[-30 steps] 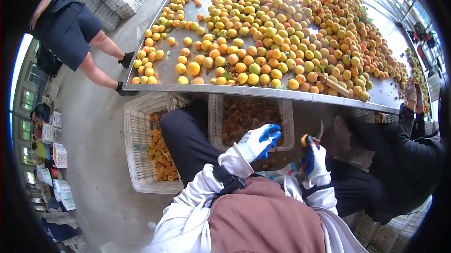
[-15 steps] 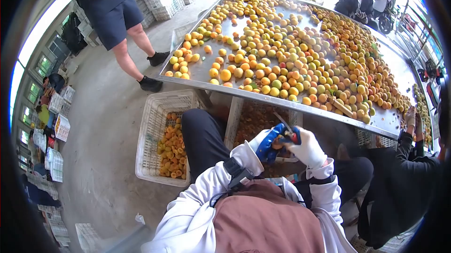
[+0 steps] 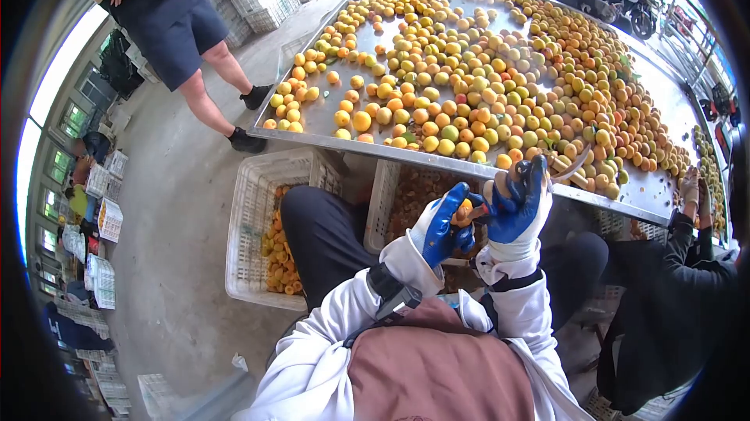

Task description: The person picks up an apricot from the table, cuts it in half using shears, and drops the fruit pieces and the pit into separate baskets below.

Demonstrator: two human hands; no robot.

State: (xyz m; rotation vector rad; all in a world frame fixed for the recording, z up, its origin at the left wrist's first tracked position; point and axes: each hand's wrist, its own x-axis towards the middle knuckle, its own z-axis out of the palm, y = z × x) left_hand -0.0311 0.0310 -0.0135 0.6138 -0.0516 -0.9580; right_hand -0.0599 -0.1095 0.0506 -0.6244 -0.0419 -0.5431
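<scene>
Left hand [image 3: 442, 232], white glove with blue-coated palm: pinches a small orange fruit [image 3: 464, 212] at its one o'clock side. Keep this pinch firm but light, to avoid crushing. Right hand [image 3: 519, 204], gloved alike: grasps a curved silver metal knife [image 3: 576, 165], handle hidden, blade towards two o'clock. Keep the blade turned away from the left fingers; steady both wrists. At nine o'clock from the left hand, a white plastic crate [image 3: 237, 222] contains orange fruit pieces. Beyond, at twelve o'clock, a metal-rimmed table [image 3: 426, 159] bears yellow-orange fruits [image 3: 445, 146].
</scene>
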